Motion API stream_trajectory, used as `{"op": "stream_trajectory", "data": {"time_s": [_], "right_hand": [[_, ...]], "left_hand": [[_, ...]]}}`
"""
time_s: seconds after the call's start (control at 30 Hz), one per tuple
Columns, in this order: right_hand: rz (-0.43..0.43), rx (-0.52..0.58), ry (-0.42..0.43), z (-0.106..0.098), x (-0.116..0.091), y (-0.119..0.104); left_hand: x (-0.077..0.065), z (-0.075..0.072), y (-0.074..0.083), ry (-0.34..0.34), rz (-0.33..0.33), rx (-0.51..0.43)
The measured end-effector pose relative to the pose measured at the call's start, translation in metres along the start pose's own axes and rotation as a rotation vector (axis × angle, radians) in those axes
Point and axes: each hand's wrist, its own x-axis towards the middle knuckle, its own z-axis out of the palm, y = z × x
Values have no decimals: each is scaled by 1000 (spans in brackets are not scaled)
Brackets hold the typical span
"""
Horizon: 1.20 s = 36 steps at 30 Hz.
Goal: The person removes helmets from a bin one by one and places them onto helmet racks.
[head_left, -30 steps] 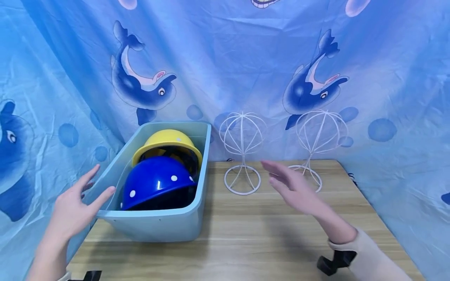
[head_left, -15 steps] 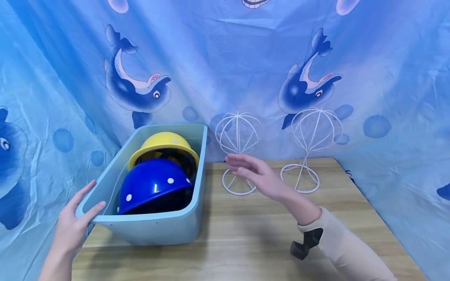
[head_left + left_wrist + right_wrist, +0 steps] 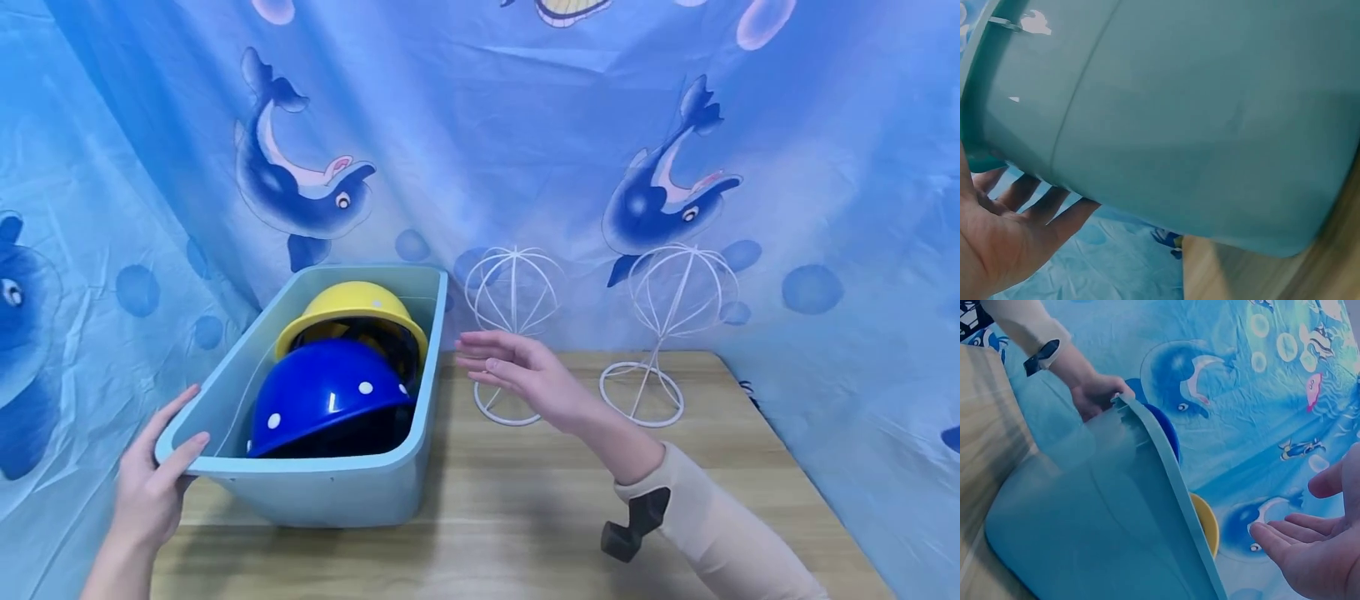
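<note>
A person's left hand [image 3: 150, 487] grips the near left corner of a light blue plastic bin [image 3: 330, 497], thumb over the rim and fingers beneath it on the outer wall, while the right hand [image 3: 528, 375] floats free beside the bin's right rim, fingers extended and holding nothing. The bin stands on the left of a wood-grain table [image 3: 495, 533]. Inside it, a glossy blue helmet [image 3: 322, 392] dotted with round white spots lies tilted at the near end, its dark hollow toward the near right. Behind it, partly covered, sits a yellow helmet [image 3: 352, 302], also tilted, with dark straps showing under its brim; whether the two helmets touch cannot be told. To the right stand two white wire racks, the nearer rack [image 3: 513, 292] partly hidden by the right hand and the farther rack [image 3: 660, 336] past the wrist. Cartoon dolphins [image 3: 300, 208] and bubbles decorate the blue backdrop [image 3: 480, 125] behind the table.
</note>
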Motion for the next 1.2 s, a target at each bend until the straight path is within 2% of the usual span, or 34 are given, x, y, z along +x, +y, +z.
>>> {"op": "stream_trajectory", "data": {"time_s": [0.13, 0.3, 0.37, 0.5, 0.6, 0.8, 0.93, 1.2], "right_hand": [[28, 29, -19, 10, 15, -4], [112, 124, -46, 28, 48, -4], [174, 231, -13, 33, 64, -1], [319, 522, 68, 42, 94, 8], [406, 660, 152, 51, 112, 15], [484, 788, 332, 67, 146, 24], [519, 872, 396, 74, 162, 30], [548, 1006, 548, 80, 182, 46]], "left_hand": [[1, 6, -1, 51, -24, 23], [2, 10, 0, 84, -33, 55], [4, 12, -1, 90, -37, 74], [2, 12, 0, 111, -31, 99], [-2, 10, 1, 121, -32, 107], [-1, 10, 3, 151, -32, 85], [0, 10, 3, 174, -35, 73], [0, 11, 1, 170, -42, 60]]}}
